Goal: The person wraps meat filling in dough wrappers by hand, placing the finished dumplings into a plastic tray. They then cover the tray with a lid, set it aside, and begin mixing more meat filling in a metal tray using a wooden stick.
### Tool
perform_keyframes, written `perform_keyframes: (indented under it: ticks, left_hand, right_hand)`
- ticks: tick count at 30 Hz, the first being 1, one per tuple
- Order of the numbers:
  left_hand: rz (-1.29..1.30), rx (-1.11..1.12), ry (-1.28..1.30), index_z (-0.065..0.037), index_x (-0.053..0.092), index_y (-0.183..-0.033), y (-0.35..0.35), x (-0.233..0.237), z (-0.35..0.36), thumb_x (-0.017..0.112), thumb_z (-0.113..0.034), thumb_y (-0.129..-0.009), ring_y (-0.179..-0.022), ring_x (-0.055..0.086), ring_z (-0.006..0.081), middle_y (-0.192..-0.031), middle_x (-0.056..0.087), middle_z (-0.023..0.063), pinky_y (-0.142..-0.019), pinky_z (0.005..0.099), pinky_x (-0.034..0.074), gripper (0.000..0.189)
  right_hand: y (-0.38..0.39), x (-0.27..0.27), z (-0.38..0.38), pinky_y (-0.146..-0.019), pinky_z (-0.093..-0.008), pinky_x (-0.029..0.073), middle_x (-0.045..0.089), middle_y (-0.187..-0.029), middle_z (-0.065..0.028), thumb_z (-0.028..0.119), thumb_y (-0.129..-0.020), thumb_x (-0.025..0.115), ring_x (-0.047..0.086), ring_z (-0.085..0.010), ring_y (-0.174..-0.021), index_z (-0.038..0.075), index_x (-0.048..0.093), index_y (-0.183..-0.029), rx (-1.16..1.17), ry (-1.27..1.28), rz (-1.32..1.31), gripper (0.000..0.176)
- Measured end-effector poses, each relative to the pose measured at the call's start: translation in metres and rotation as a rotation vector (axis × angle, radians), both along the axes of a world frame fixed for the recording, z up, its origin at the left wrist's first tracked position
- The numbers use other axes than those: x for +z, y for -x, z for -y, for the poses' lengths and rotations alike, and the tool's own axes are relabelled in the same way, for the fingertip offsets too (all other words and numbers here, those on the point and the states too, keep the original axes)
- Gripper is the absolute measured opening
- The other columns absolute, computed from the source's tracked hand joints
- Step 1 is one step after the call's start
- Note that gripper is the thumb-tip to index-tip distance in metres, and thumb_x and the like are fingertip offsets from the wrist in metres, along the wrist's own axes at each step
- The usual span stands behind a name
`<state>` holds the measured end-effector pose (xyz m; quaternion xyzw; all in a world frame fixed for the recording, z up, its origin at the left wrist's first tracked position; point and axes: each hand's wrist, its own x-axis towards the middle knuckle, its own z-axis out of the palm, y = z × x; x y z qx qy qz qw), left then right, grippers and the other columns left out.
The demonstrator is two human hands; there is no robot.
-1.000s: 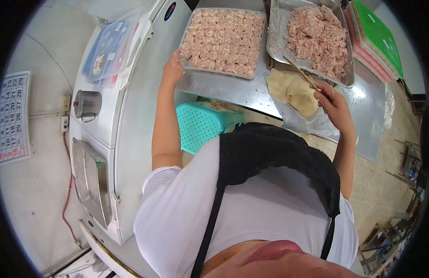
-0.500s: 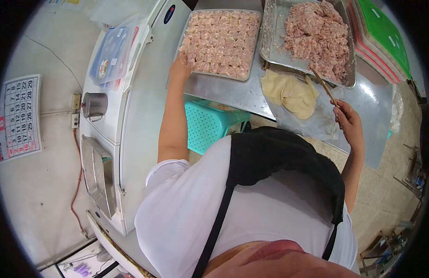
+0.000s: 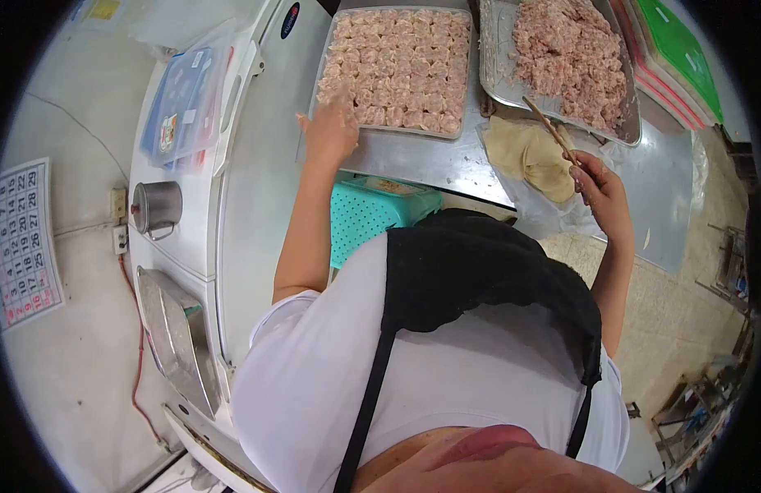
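My left hand [image 3: 331,133] is at the near left corner of a plastic tray [image 3: 405,130] filled with rows of meat dumplings [image 3: 397,70]. Its thumb sticks out and its fingers are apart over the dumplings, slightly blurred, with nothing visible in them. In my right hand [image 3: 600,191] is a thin wooden stick [image 3: 549,130], its tip pointing up and left. Below that stick lie pale round dough wrappers [image 3: 528,156] on clear plastic. Beyond them stands a metal pan [image 3: 500,89] with a mound of raw ground meat [image 3: 573,62].
Stacked trays with a green lid [image 3: 680,57] stand at the far right of the metal table [image 3: 434,164]. A turquoise stool [image 3: 368,214] is under the near edge. To the left, a white freezer [image 3: 261,164] carries a metal cup [image 3: 157,205] and blue plastic lids [image 3: 187,107].
My left hand has drawn back slightly from the tray's edge and opened its fingers. My right hand has lifted the stick's tip away from the meat and over the wrappers.
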<state>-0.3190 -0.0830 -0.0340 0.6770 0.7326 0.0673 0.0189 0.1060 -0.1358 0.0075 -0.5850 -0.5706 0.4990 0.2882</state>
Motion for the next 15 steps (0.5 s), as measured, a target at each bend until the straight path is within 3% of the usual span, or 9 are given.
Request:
perform_keyframes:
  ticks: [1,3,4,6,12,15]
  left_hand:
    - [0.006,-0.010,0.002,-0.014,0.037,-0.139,-0.001,-0.003,0.002,0.054,-0.015,-0.081,-0.108,0.057,0.0331,-0.117,0.061,0.0153,-0.102,0.0650,0.025,0.061]
    - [0.237,-0.387,-0.069,-0.010,0.037,-0.138,-0.004,-0.009,0.005,0.052,-0.009,-0.078,-0.106,0.056,0.0342,-0.112,0.062,0.0157,-0.100,0.0597,0.030,0.061]
    - [0.242,-0.398,-0.067,-0.010,0.037,-0.138,-0.007,-0.014,0.006,0.052,-0.009,-0.078,-0.106,0.056,0.0342,-0.112,0.062,0.0157,-0.100,0.0597,0.030,0.061]
    - [0.367,-0.558,-0.041,-0.011,0.040,-0.137,-0.014,-0.022,0.007,0.046,-0.004,-0.079,-0.093,0.058,0.0358,-0.100,0.061,0.0186,-0.093,0.0482,0.039,0.059]
    - [0.281,-0.554,0.018,-0.006,0.043,-0.133,-0.031,-0.001,0.000,0.049,-0.006,-0.082,-0.088,0.056,0.0372,-0.097,0.060,0.0199,-0.081,0.0454,0.044,0.052]
    - [0.421,-0.658,-0.119,-0.005,0.050,-0.126,-0.056,0.007,-0.003,0.050,-0.004,-0.080,-0.097,0.055,0.0360,-0.100,0.061,0.0179,-0.085,0.0471,0.043,0.046]
  right_hand:
    - [0.005,0.000,0.002,-0.056,-0.0200,0.036,0.053,-0.076,0.0029,0.017,-0.089,0.061,0.045,-0.0051,-0.065,0.001,0.059,-0.115,-0.021,0.003,0.001,0.031]
    - [0.015,-0.004,0.008,-0.055,-0.0199,0.036,0.053,-0.075,0.0027,0.017,-0.089,0.061,0.045,-0.0050,-0.064,0.001,0.060,-0.115,-0.041,-0.001,-0.002,0.030]
    - [0.020,-0.005,0.011,-0.055,-0.0198,0.036,0.053,-0.075,0.0026,0.017,-0.089,0.061,0.045,-0.0049,-0.064,0.002,0.060,-0.115,-0.052,-0.010,-0.010,0.030]
    - [0.026,-0.007,0.019,-0.055,-0.0199,0.036,0.053,-0.074,0.0025,0.017,-0.089,0.061,0.046,-0.0048,-0.064,0.002,0.060,-0.115,-0.086,-0.001,-0.005,0.030]
    - [0.014,0.004,0.035,-0.054,-0.0198,0.036,0.053,-0.073,0.0023,0.018,-0.090,0.061,0.047,-0.0049,-0.064,0.002,0.061,-0.114,-0.171,0.021,0.036,0.029]
    - [-0.001,0.007,0.035,-0.053,-0.0199,0.036,0.053,-0.072,0.0022,0.020,-0.091,0.059,0.047,-0.0049,-0.062,0.002,0.062,-0.112,-0.176,0.010,0.052,0.028]
